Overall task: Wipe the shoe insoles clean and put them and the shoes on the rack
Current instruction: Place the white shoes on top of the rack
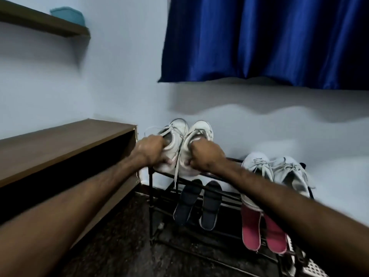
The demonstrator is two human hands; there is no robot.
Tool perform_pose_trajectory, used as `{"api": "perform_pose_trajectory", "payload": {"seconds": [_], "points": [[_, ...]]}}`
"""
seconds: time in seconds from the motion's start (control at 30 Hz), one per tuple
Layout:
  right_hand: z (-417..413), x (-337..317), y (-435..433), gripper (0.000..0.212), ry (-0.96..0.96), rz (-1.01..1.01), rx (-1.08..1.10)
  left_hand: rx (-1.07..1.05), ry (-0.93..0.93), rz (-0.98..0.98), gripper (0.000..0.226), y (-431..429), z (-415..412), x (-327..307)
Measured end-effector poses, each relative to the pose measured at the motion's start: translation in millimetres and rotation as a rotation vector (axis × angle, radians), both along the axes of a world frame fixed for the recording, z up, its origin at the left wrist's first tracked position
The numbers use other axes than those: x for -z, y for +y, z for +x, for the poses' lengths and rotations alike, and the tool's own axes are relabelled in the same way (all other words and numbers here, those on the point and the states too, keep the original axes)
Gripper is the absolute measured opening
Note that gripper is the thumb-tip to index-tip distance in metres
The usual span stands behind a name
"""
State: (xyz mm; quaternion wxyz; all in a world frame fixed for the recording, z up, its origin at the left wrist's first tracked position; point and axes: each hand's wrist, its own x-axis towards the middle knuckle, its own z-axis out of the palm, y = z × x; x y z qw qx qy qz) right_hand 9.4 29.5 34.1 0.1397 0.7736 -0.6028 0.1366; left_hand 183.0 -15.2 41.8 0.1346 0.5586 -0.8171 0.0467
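white shoes: the left white shoe (175,134) and the right white shoe (199,130) are held side by side above the left end of the rack's top tier, toes raised towards the wall and heels low by the front bar; whether the soles touch the bar cannot be told.
lace: a loose lace (175,176) is seen hanging from the pair, down past the top bar.
left hand: the left hand (152,149) is curled round the heel end of the left white shoe, fingers tucked into its opening.
right hand: the right hand (205,154) is closed the same way on the heel end of the right white shoe.
rack: a black metal rack (151,188) is stood against the wall on a dark floor (119,236).
navy insoles: two navy insoles (186,202) are laid on a lower tier, below the held pair.
pink insoles: two pink insoles (250,226) are laid further right on the lower tiers.
grey shoes: a pair of grey shoes (289,172) is set on the top tier, right of the held pair.
surroundings: a brown wooden cabinet (60,144) is placed just left of the rack, a blue curtain (259,37) is hung above it, and a teal container (67,15) is kept on a wall shelf (40,23).
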Motion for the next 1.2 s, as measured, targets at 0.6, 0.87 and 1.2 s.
{"api": "perform_pose_trajectory", "payload": {"seconds": [0.6,0.87,1.2], "points": [[-83,28,-53,0.031,-0.090,0.309,0.140,0.113,0.051,0.282,0.045,-71,-93,22],[-114,51,-48,0.047,0.017,0.333,0.168,0.110,-0.184,0.198,0.050,-66,-106,52],[-118,45,-56,0.054,-0.016,0.447,0.122,0.208,-0.175,0.287,0.058,-68,-121,58]]}}
